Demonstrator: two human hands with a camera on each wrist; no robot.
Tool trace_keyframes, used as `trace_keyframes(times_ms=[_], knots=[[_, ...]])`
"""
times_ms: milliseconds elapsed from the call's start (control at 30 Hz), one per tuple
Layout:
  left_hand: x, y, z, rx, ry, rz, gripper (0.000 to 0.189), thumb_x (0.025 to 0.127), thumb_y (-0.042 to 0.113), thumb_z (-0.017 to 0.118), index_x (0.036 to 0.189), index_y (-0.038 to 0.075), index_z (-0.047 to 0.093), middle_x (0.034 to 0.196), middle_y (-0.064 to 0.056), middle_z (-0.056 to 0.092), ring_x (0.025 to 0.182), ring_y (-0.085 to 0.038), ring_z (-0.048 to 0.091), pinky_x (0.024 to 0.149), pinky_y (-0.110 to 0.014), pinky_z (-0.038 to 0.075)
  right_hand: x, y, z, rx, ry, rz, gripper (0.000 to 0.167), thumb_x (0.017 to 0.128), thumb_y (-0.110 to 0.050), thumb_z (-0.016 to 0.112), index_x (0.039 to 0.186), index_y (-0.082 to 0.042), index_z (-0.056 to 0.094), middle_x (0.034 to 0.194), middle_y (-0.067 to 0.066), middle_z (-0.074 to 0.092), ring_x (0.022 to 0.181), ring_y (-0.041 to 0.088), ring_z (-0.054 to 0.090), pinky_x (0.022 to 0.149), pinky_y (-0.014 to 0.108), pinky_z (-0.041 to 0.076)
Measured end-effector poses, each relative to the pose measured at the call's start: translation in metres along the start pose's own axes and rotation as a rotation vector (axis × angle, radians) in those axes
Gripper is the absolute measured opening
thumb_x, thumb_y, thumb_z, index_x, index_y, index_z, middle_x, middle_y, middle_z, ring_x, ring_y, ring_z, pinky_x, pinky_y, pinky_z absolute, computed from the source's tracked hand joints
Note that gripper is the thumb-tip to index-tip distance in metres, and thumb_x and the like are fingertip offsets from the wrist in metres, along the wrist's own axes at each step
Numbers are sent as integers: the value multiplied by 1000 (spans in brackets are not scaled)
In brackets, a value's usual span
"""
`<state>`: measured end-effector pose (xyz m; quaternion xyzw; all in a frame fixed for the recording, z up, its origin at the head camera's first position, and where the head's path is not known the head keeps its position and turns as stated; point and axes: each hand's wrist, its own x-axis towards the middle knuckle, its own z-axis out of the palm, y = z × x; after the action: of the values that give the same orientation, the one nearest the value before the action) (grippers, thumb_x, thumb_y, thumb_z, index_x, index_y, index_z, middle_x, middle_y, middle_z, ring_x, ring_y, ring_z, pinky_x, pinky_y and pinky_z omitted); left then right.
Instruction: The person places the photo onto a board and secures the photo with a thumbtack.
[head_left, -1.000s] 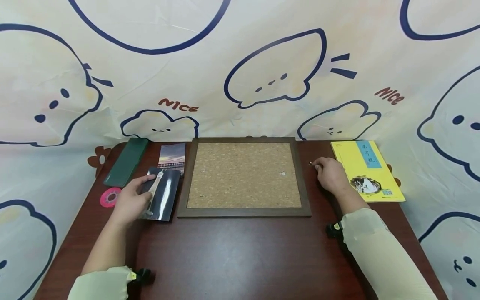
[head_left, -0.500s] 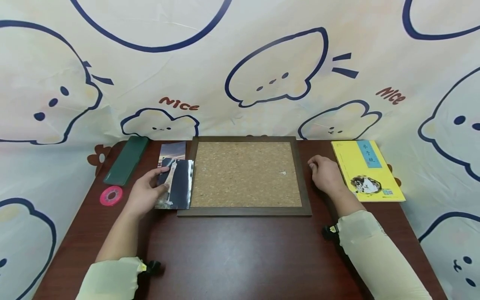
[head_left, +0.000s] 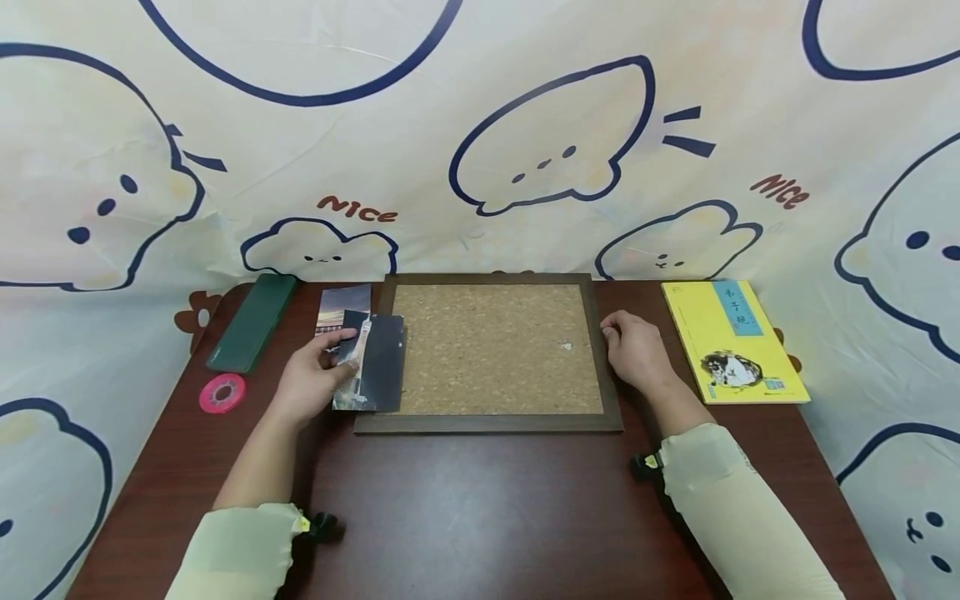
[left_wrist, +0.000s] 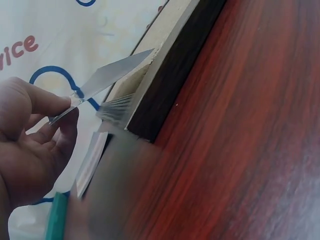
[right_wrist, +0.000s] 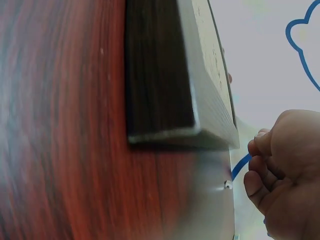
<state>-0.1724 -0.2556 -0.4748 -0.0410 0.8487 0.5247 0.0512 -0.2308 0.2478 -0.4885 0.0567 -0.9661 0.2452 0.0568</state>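
Note:
A glossy photo (head_left: 384,362) of a pale tower against a dark sky is pinched between thumb and fingers of my left hand (head_left: 306,383). Held tilted, it overlaps the left side of the brown-framed cork board (head_left: 495,350). The left wrist view has the photo (left_wrist: 117,72) nearly edge-on, its far corner close over the board. At the board's right edge is my right hand (head_left: 633,350), fingers curled. Its thumb and forefinger pinch a small pale pin-like thing (right_wrist: 260,134), mostly hidden by the fingers.
Behind the held photo lies a sunset photo (head_left: 347,302). Further left are a dark green case (head_left: 255,323) and a pink ring-shaped roll (head_left: 222,392). A yellow book (head_left: 731,342) lies at the right. A small pale object (right_wrist: 228,184) shows beyond the frame's corner.
My left hand has carried the tower photo rightward from beside the board to over its left edge. My right hand has moved left to the board's right edge.

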Motion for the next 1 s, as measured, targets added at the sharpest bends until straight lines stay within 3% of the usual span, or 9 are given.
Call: trace_keyframes(times_ms=[300,567,867,1000], knots=[[9,1,10,19,-10,8,52,97,7,70,147,16,57,114,-20,55,82,-26,55,59,-32,49,-1,-12,7,45,0,-5,20,108,-13,52,114,0,67,108,22,68,98,38,66,86,54,52],[16,1,21,13,-1,36,50,97,8,71,145,15,59,126,-15,54,83,-22,51,58,-30,46,1,-23,14,76,7,-4,18,107,-16,56,112,-3,67,107,19,69,99,36,66,88,52,52],[21,3,32,17,3,21,48,97,11,73,143,17,61,134,-14,54,92,-25,51,63,-30,47,4,-38,25,86,36,-62,16,105,-16,59,108,-4,69,106,19,72,103,39,68,96,55,49],[22,6,35,31,-2,24,48,97,12,73,143,17,61,139,-16,52,97,-26,51,65,-31,48,4,-47,30,103,21,-61,14,106,-17,59,105,-6,69,101,15,71,97,34,68,89,51,52]])
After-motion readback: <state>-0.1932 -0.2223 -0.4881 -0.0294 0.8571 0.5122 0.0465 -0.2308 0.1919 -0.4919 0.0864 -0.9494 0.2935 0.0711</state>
